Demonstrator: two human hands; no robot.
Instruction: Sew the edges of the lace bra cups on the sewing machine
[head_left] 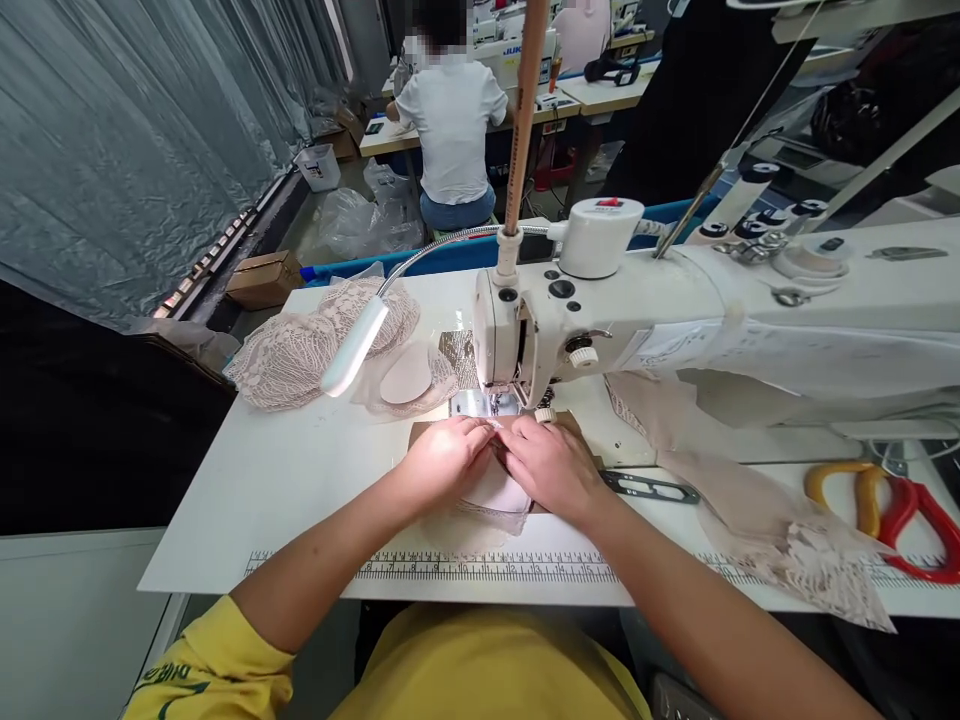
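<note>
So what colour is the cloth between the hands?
The cloth is pale pinkish beige; head view, the only one.

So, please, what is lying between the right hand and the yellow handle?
In the head view, a black slotted tool, then beige fabric, lie between the right hand and yellow handle.

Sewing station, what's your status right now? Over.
Left hand and right hand close together on pale fabric piece. Piece just in front of sewing machine. Black slotted tool lying near right wrist.
</note>
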